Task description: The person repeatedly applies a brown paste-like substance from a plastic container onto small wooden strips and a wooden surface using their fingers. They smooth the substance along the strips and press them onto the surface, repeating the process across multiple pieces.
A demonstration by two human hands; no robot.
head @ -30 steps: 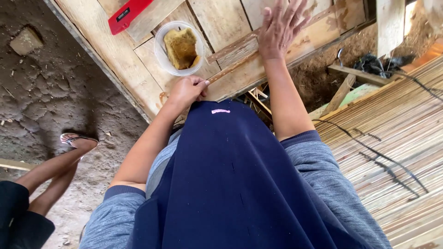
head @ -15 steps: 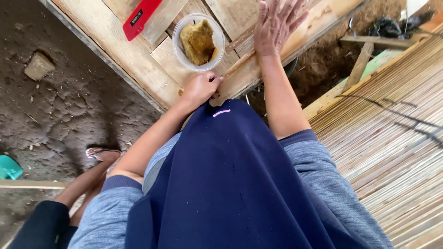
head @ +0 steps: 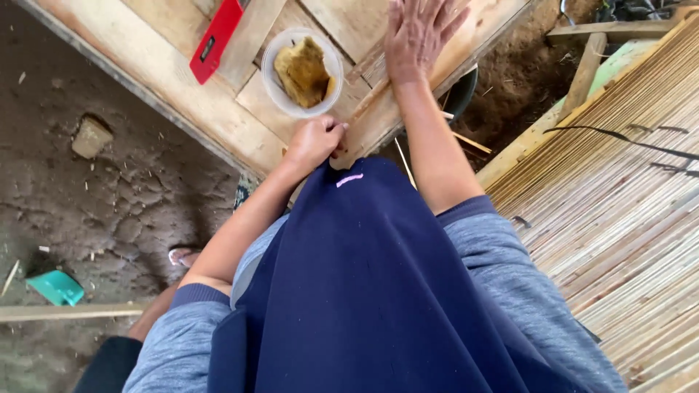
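My right hand (head: 419, 36) lies flat on the wooden plank table (head: 182, 94), fingers spread and holding nothing. My left hand (head: 314, 142) is closed in a fist at the table's near edge. It seems to pinch the end of a thin wooden strip (head: 368, 100) that runs up toward my right hand. Just beyond my left hand stands a white bowl (head: 280, 98) with a yellow-brown lump (head: 302, 69) in it. My dark blue apron and grey sleeves fill the lower part of the view.
A red flat tool (head: 215, 40) lies on the planks left of the bowl. A mat of bamboo slats (head: 619, 189) covers the right side. On the cracked dirt floor at left are a stone (head: 91, 137), a teal scrap (head: 58, 287) and a sandalled foot (head: 182, 256).
The view has shifted, so the table and bowl sit nearer and more to the centre. My left hand stays closed at the table edge and my right hand stays flat on the planks.
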